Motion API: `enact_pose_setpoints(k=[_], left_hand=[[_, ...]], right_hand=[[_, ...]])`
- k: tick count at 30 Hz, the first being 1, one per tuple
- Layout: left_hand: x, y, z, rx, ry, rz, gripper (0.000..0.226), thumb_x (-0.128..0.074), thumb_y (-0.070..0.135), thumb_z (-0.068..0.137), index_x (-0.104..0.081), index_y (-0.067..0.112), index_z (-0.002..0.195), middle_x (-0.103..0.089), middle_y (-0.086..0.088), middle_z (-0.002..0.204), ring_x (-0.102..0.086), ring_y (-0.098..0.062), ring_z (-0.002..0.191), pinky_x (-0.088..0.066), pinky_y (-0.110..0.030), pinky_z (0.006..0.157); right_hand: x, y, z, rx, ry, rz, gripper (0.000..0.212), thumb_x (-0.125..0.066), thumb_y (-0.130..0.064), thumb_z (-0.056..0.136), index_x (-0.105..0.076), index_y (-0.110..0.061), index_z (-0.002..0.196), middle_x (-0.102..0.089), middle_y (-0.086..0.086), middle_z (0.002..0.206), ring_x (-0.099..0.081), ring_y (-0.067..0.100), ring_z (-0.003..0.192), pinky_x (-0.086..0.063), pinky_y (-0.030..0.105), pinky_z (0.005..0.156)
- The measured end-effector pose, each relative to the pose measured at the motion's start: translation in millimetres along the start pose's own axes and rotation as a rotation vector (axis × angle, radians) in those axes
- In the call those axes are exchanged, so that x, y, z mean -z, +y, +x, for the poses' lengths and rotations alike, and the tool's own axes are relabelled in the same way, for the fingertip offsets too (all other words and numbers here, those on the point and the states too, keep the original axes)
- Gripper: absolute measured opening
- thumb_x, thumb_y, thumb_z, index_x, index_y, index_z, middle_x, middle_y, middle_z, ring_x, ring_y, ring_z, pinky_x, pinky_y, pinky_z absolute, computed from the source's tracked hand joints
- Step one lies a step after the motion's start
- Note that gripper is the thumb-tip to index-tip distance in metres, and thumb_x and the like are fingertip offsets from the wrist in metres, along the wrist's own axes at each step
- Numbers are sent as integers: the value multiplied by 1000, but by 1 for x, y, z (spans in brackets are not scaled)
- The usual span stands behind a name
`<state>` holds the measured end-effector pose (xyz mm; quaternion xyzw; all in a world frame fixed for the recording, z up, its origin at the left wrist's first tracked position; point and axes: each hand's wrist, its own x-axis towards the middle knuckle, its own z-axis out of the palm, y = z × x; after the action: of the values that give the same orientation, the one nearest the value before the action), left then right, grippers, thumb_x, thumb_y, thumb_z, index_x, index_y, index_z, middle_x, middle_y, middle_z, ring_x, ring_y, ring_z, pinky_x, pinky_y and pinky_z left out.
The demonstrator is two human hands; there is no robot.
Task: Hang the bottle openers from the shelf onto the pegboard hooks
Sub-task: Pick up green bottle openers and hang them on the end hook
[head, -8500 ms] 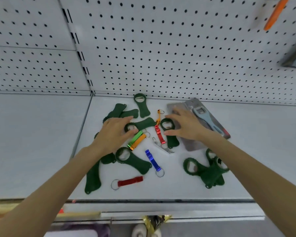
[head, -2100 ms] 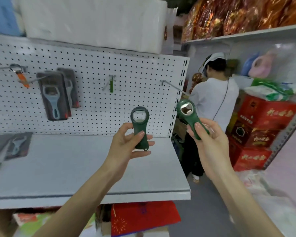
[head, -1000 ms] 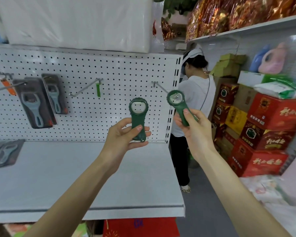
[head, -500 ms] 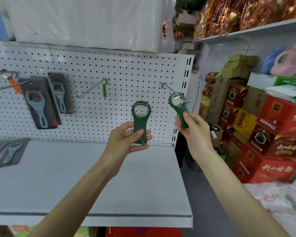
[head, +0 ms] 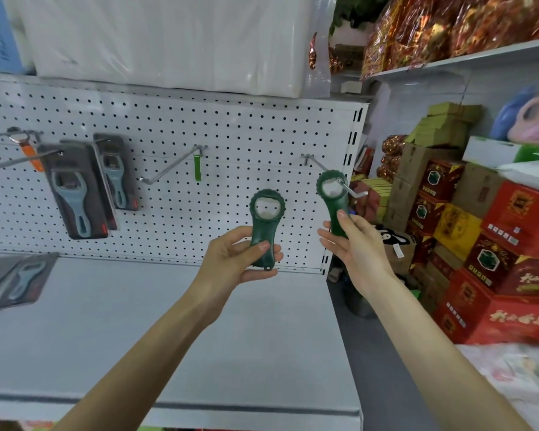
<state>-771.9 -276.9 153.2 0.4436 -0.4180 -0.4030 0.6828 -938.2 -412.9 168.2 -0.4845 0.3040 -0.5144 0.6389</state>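
the right hand (head: 353,245) pinches the handle of a dark green bottle opener (head: 335,202) between thumb and curled fingers and holds it up at the right end of the white pegboard (head: 231,132). the round opening of its head sits over a metal hook (head: 358,193), and the hook's bent tip pokes out through the ring toward the camera. the left hand (head: 231,261) grips a second green opener (head: 266,225) by the lower handle, thumb across the front and fingers curled behind, upright and in the air in front of the board, above the grey shelf (head: 137,321) and apart from any hook. further left, a longer hook (head: 168,171) carries a small bright green opener (head: 197,168) close to the board. beyond it hang two carded grey-blue openers (head: 75,194) and an orange one (head: 31,155). another carded opener (head: 16,284) lies flat at the shelf's left edge. red cartons (head: 511,244) are stacked off to the right.
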Motion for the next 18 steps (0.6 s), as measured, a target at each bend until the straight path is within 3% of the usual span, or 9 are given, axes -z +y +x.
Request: enact_pose_setpoints(k=[10,15,18], left_hand=[[-21,-6,-8,8,-45,17,17,-58,5,92,-66,1,106,-74,-16,96,-71,-25,96,-59,-31,72],[-45,-11,-19,17,-108,-1,17,-58,6,92,-67,-1,105,-73,-18,95,-71,-27,94,-58,-30,73],[-60,-13,-25,9,-184,-1,19,-58,8,92,-67,0,107,-73,-18,98,-71,-28,95,-58,-32,77]], right_hand=[[19,10,-30,-143,-89,-137,24,-59,-27,94,-62,-12,113,-73,9,99,-73,21,85,-59,26,69],[25,1,-61,39,-251,-268,31,-58,-40,87,-70,-19,107,-72,0,108,-67,16,102,-55,27,82],[26,-12,-77,135,-357,-245,42,-57,-42,85,-70,-11,112,-72,2,107,-66,12,94,-51,20,71]])
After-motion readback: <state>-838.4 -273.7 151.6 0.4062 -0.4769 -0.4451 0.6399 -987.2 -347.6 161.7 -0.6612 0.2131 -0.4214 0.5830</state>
